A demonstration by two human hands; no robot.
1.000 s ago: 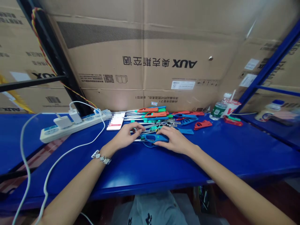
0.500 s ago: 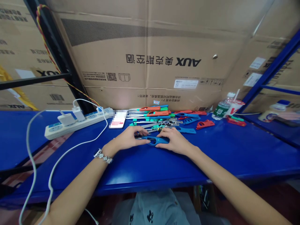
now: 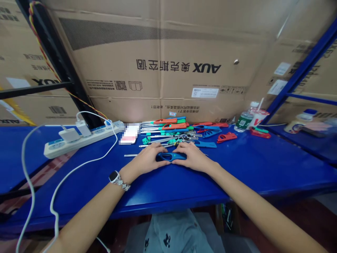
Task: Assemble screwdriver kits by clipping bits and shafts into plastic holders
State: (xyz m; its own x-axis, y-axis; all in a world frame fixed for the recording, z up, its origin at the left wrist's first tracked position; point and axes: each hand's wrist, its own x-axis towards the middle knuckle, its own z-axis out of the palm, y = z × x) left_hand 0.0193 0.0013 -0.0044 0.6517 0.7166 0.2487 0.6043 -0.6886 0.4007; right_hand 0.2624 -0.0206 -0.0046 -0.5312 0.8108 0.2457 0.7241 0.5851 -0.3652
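Two hands press on one blue lighter handle (image 3: 170,156) at frame centre: left hand (image 3: 146,161) and right hand (image 3: 193,159) clamp its ends. Uneven pressure could slide it into the parts pile (image 3: 173,131) just above.

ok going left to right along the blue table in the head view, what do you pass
power strip → phone → left hand → blue lighter → right hand → red handle shell → water bottle → paper cup
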